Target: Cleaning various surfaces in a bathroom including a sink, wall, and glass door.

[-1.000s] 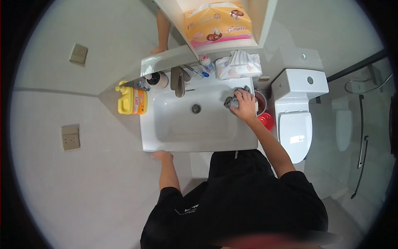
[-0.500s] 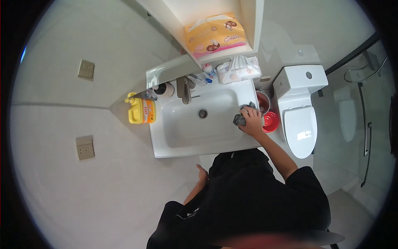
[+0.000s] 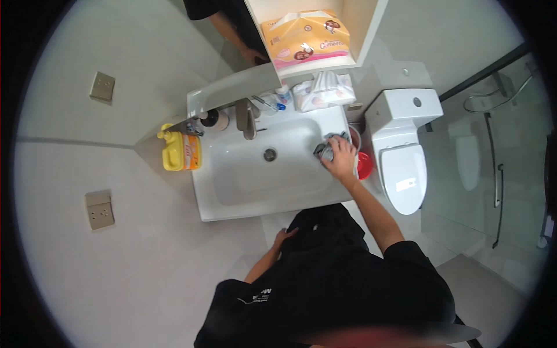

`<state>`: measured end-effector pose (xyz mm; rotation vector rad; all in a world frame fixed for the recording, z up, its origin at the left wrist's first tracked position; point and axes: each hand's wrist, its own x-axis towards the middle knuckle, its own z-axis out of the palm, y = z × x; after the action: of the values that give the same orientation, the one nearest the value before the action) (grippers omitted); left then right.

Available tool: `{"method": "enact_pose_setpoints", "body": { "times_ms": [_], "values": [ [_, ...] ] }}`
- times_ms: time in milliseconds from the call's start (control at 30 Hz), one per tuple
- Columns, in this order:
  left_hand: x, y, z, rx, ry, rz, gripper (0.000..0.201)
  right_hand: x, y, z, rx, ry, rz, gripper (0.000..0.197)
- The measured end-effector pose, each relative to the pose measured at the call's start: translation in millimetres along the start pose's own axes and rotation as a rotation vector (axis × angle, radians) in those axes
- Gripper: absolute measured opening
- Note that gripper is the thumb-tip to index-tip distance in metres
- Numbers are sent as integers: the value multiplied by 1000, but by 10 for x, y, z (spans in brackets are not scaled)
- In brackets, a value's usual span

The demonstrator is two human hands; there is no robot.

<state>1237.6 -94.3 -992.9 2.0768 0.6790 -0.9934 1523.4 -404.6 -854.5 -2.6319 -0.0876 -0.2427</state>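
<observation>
Left hand (image 3: 284, 236) rests against the dark trousers at the person's front, below the sink's near edge; fingers loosely open, holding nothing. Right hand (image 3: 341, 159) is stretched over the right rim of the white sink (image 3: 232, 200), palm down, fingers closed over a grey cloth (image 3: 326, 148) pressed on the rim. Drain (image 3: 269, 154) sits mid-basin, well apart from the cloth. Red bin (image 3: 365, 165) just beside the hand, between sink and toilet (image 3: 403, 162). Faucet (image 3: 248, 119) at the back edge. Yellow bottle (image 3: 177, 152) on the left rim. Tissue pack (image 3: 324, 90) behind the sink; orange pack (image 3: 306, 37) on the shelf above.
</observation>
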Motion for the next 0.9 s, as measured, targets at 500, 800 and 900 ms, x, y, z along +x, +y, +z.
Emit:
{"method": "enact_pose_setpoints", "body": {
  "times_ms": [500,800,900],
  "values": [
    [474,-86,-473,339,-400,596,71,-714,84,-241,-6,-27,-19,72],
    [240,408,-1110,462,-252,477,74,761,164,266,-17,69,-67,69],
    [33,345,-1114,508,-229,437,75,905,132,338,-10,105,-27,69]
  ]
}}
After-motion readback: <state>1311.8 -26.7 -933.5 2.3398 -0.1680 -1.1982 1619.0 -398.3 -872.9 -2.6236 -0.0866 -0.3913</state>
